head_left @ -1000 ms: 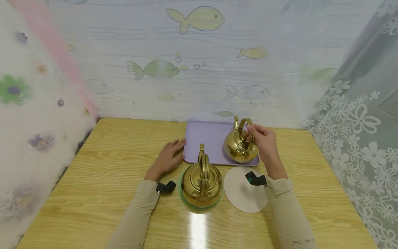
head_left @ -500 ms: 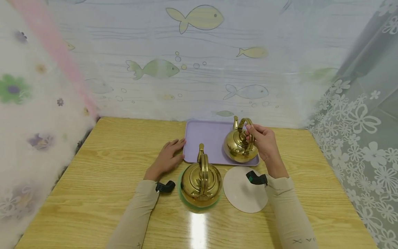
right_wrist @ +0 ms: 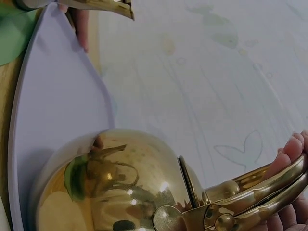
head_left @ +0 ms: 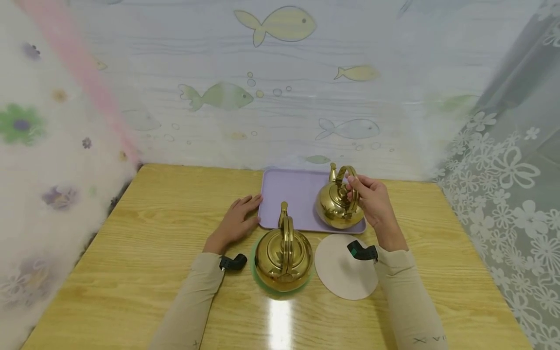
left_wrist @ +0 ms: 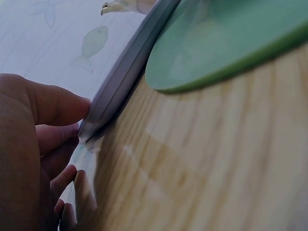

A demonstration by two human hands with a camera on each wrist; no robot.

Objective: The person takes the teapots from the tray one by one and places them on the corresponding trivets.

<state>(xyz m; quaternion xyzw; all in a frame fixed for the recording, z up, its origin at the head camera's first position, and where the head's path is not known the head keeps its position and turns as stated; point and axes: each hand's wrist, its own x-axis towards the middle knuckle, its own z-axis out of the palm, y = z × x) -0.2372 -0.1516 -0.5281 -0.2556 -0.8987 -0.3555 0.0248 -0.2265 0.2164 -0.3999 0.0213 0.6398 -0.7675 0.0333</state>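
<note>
A shiny brass kettle (head_left: 337, 216) sits at the right end of a lilac tray (head_left: 286, 187), its spout toward the back. My right hand (head_left: 375, 201) grips its arched handle, fingers curled round the bar in the right wrist view. At the tray's left edge lies my left hand (head_left: 236, 221), palm down and fingers extended. In the left wrist view its thumb and fingertips touch the tray's side. A second brass kettle (head_left: 273, 279) stands closer to me on a round green mat (left_wrist: 216, 48), between the two forearms.
A round off-white mat (head_left: 339, 272) lies on the wooden table (head_left: 166, 218), right of the nearer kettle and in front of the tray. A fish-print curtain (head_left: 280, 112) hangs along the table's back edge. Flowered sheets hang at both sides.
</note>
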